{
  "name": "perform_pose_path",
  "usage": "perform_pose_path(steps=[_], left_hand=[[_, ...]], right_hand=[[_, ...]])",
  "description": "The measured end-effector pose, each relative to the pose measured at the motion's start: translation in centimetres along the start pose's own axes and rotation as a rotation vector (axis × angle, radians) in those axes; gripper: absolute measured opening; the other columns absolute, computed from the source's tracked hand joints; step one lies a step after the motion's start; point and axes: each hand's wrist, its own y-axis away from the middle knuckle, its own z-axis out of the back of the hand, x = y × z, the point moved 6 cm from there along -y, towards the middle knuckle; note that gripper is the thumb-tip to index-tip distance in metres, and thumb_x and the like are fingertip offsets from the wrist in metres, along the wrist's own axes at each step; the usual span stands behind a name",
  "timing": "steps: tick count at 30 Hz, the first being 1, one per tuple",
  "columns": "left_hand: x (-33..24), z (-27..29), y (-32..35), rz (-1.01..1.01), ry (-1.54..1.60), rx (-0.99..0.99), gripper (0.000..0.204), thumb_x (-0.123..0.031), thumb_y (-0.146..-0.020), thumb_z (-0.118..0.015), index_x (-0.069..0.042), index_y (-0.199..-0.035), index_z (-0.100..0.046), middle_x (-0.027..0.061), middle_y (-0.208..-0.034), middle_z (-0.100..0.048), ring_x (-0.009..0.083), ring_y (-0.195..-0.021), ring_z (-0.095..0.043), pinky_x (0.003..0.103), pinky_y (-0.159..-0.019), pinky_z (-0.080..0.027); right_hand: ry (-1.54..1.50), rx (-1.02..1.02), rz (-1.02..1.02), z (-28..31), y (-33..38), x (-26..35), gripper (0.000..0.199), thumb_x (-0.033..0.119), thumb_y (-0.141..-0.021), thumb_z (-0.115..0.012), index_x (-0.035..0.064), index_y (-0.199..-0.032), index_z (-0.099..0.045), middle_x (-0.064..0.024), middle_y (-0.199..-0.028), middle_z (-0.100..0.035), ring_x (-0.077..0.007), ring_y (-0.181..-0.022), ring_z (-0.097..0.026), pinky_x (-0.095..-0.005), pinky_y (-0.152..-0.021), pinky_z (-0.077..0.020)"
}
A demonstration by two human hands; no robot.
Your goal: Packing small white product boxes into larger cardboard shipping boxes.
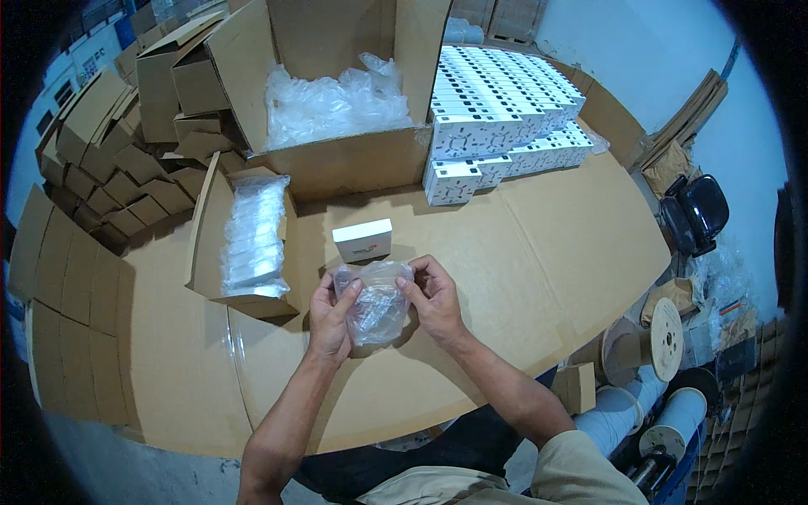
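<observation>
Clear wrap near lettered box

Small print on white box, illegible; dark marks on stacked boxes, unreadable.

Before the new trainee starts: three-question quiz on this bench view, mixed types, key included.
1. True or false: the left hand and the right hand are both on the clear plastic piece.
2. Where is the lone white box?
A) inside the narrow box
B) on the tabletop
C) atop the white stacks
3. What lies inside the large open carton?

Key: 1 true; 2 B; 3 loose clear plastic.
</observation>
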Motion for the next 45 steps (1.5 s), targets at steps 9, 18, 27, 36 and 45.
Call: perform_pose_path(steps=[9, 18, 27, 36, 45], left_hand=[[-0.5, -1.5, 0.5, 0.07, -0.055, 0.104, 0.045, 0.004, -0.09, -0.07, -0.002, -0.13, -0.051, 0.0101, -0.115, -0.066, 0.0151, -0.106, -0.063, 0.032, -0.096, -0.053], [1.3, -0.2, 0.3, 0.193, -0.151, 0.205, 0.025, -0.002, -0.097, -0.064, -0.001, -0.12, -0.055, 0.0075, -0.107, -0.065, 0.0141, -0.097, -0.064, 0.03, -0.089, -0.054], [-1.4, -0.8, 0.6, -0.266, -0.607, -0.11, 0.02, -0.015, -0.101, -0.063, -0.002, -0.113, -0.054, 0.0061, -0.1, -0.064, 0.0105, -0.092, -0.062, 0.029, -0.082, -0.054], [0.7, -1.9, 1.9, 0.104, -0.715, 0.122, 0.023, -0.013, -0.101, -0.063, 0.001, -0.119, -0.061, 0.0064, -0.1, -0.067, 0.0105, -0.084, -0.062, 0.026, -0.07, -0.054], [-0.3, -0.5, 0.9, -0.229, -0.879, -0.016, 0.014, -0.01, -0.104, -0.054, 0.001, -0.111, -0.058, 0.0026, -0.089, -0.062, 0.007, -0.079, -0.06, 0.025, -0.063, -0.053]], right_hand=[[-0.401, 0.018, -0.242, 0.6, -0.2, -0.5, 0.016, 0.007, -0.099, -0.064, 0.0039, -0.114, -0.059, 0.0026, -0.092, -0.059, -0.0049, -0.079, -0.054, -0.0225, -0.071, -0.0483], [0.244, -0.185, 0.132, 0.9, 0.4, 0.9, 0.013, 0.011, -0.104, -0.053, 0.0034, -0.114, -0.055, -0.0031, -0.087, -0.061, -0.0101, -0.073, -0.057, -0.0266, -0.063, -0.0474], [0.558, -0.12, 0.174, -0.1, 0.6, 2.7, 0.014, 0.009, -0.102, -0.051, 0.0029, -0.115, -0.054, -0.0173, -0.067, -0.059, -0.0273, -0.058, -0.064, -0.0387, -0.054, -0.0472], [0.606, -0.323, 0.197, 1.5, 0.8, 2.9, 0.015, 0.011, -0.103, -0.049, 0.0036, -0.115, -0.054, -0.0198, -0.067, -0.059, -0.0327, -0.058, -0.065, -0.0417, -0.053, -0.0467], [0.609, -0.233, 0.26, 1.2, 0.2, 3.1, 0.012, 0.007, -0.103, -0.048, 0.0031, -0.113, -0.053, -0.0101, -0.06, -0.052, -0.0154, -0.052, -0.054, -0.0334, -0.048, -0.0394]])
